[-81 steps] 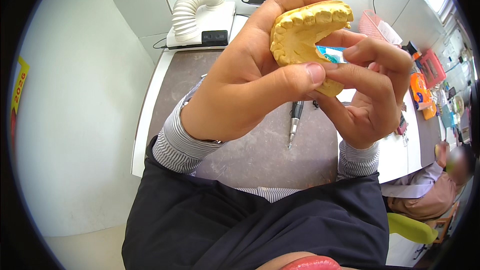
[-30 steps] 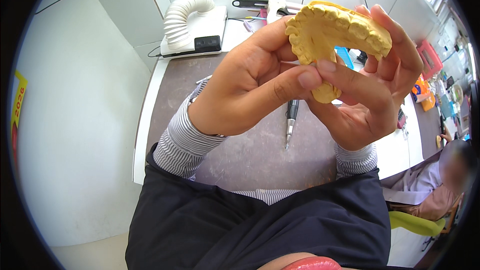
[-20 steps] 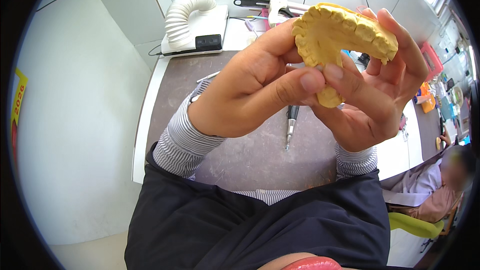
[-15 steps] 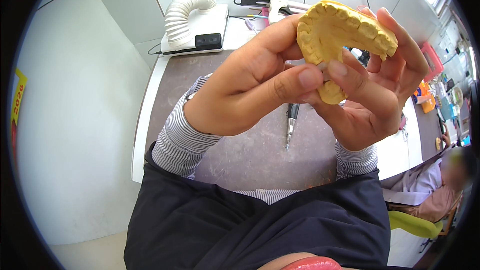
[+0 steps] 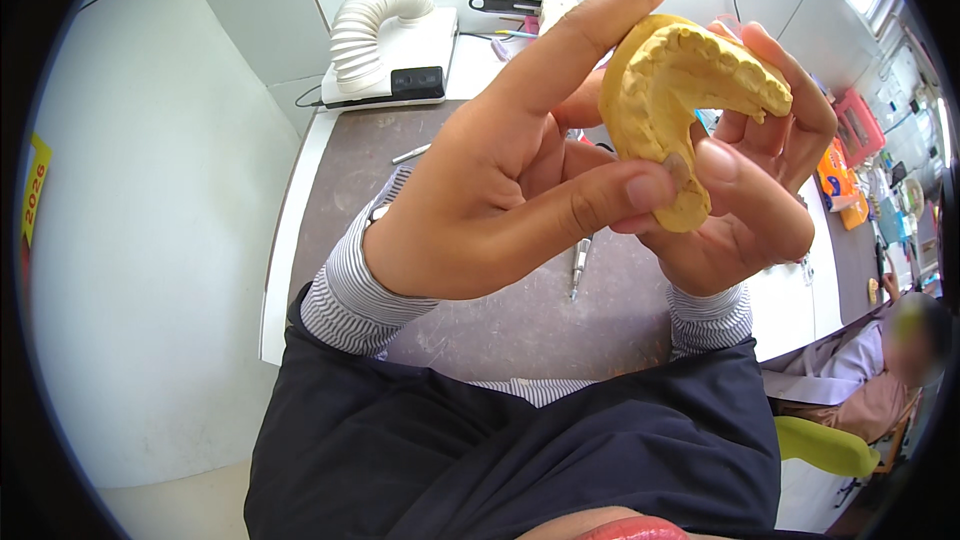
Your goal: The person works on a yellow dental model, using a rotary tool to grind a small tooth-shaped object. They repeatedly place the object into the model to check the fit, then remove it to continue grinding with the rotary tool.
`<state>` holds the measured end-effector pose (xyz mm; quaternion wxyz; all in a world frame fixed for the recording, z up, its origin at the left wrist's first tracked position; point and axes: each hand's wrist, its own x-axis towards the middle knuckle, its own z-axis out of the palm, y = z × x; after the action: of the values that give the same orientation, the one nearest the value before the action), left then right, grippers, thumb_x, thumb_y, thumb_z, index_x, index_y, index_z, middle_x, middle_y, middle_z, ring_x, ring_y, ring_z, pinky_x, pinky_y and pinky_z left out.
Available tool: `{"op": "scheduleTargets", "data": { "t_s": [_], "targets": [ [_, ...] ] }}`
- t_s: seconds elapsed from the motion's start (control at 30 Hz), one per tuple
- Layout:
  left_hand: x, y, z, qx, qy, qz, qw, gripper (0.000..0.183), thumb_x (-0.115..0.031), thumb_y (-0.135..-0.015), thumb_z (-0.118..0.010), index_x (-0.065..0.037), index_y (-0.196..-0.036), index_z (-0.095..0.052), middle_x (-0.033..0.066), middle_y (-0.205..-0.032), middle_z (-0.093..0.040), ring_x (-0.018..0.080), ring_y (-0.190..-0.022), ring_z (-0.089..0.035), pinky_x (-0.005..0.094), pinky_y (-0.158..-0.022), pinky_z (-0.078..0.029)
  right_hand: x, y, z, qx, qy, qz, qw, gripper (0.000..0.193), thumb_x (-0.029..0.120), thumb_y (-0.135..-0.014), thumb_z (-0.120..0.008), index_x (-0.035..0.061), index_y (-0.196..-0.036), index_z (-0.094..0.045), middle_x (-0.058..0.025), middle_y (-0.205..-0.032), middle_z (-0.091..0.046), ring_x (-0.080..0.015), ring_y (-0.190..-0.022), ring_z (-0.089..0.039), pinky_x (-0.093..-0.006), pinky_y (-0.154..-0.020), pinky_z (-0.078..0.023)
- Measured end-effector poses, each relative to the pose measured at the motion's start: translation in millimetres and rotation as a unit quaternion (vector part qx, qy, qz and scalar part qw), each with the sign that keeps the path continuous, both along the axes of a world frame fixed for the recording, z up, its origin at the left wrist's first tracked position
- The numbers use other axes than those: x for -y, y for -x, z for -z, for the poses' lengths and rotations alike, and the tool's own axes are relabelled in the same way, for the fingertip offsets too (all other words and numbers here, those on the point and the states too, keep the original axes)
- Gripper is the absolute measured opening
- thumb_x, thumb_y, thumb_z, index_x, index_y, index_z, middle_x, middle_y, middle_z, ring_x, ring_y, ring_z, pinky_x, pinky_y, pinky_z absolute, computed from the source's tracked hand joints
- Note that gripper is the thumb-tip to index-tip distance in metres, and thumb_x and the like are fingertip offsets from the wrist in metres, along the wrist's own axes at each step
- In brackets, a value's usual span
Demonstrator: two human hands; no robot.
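Observation:
A yellow plaster dental cast, horseshoe-shaped with a row of teeth, is held up in front of me above the bench. My right hand grips it from the right, fingers behind it and thumb close to the near end of the arch. My left hand holds the cast's left side. Its thumb presses beside a small greyish tooth-like piece seated on the near arm of the arch, while the index finger stretches up past the rim. Fingers behind the cast are partly hidden.
Below my hands a handpiece lies on the brown bench top. A white unit with a ribbed hose stands back left, near a thin metal tool. Orange packages and a pink basket are right. Another person sits lower right.
The cast has tipped and moved slightly down, showing more of its outer left side. My left index finger has lifted off and straightened upward; the left thumb has moved down and right.

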<state>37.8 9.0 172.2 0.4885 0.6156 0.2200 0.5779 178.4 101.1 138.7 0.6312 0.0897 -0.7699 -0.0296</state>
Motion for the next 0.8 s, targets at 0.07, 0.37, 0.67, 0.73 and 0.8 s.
{"op": "scheduleTargets", "data": {
  "t_s": [0.07, 0.37, 0.67, 0.73, 0.8],
  "targets": [
    [-1.4, 1.8, 3.6, -0.003, -0.017, -0.003, 1.000, 0.065, -0.009, -0.086, -0.054, 0.004, -0.136, -0.014, 0.0181, -0.127, -0.040, 0.0185, -0.105, -0.051, 0.0286, -0.085, -0.045, 1.3, -1.4, 1.1, -0.008, 0.008, 0.027, 1.000, 0.037, 0.024, -0.068, -0.075, 0.0187, -0.098, -0.053, -0.0235, -0.126, -0.033, -0.0365, -0.114, -0.045, -0.0435, -0.091, -0.046],
    [-6.1, 2.8, 15.0, 0.002, -0.080, -0.007, 0.997, 0.067, -0.007, -0.085, -0.054, 0.003, -0.137, -0.013, 0.0175, -0.127, -0.040, 0.0179, -0.104, -0.050, 0.0280, -0.085, -0.044, 14.4, 10.9, -1.4, -0.074, -0.047, 0.104, 0.991, 0.036, 0.028, -0.075, -0.068, 0.0185, -0.102, -0.047, -0.0293, -0.121, -0.033, -0.0386, -0.108, -0.049, -0.0399, -0.084, -0.052],
    [-7.9, -0.7, 19.4, -0.001, -0.114, -0.014, 0.993, 0.069, -0.005, -0.084, -0.055, 0.003, -0.138, -0.012, 0.0170, -0.127, -0.039, 0.0173, -0.103, -0.050, 0.0274, -0.084, -0.044, 10.3, 8.7, -1.6, -0.086, -0.105, 0.133, 0.982, 0.039, 0.044, -0.078, -0.058, 0.0187, -0.104, -0.044, -0.0317, -0.116, -0.034, -0.0377, -0.107, -0.049, -0.0408, -0.083, -0.053],
    [-6.1, 0.4, 21.1, -0.006, -0.119, -0.011, 0.993, 0.069, -0.005, -0.084, -0.055, 0.003, -0.138, -0.011, 0.0169, -0.127, -0.039, 0.0171, -0.103, -0.050, 0.0273, -0.084, -0.044, 9.2, 9.2, -0.5, -0.085, -0.103, 0.130, 0.982, 0.037, 0.043, -0.079, -0.058, 0.0187, -0.103, -0.044, -0.0317, -0.116, -0.034, -0.0379, -0.106, -0.050, -0.0407, -0.082, -0.053],
    [-7.1, 3.0, 21.3, -0.006, -0.124, -0.003, 0.992, 0.070, -0.004, -0.084, -0.055, 0.002, -0.138, -0.011, 0.0167, -0.127, -0.039, 0.0170, -0.103, -0.049, 0.0272, -0.083, -0.044, 5.4, 8.8, -1.5, -0.094, -0.118, 0.105, 0.983, 0.035, 0.042, -0.079, -0.058, 0.0187, -0.103, -0.044, -0.0317, -0.117, -0.034, -0.0382, -0.105, -0.050, -0.0404, -0.081, -0.054]
  ]
}}
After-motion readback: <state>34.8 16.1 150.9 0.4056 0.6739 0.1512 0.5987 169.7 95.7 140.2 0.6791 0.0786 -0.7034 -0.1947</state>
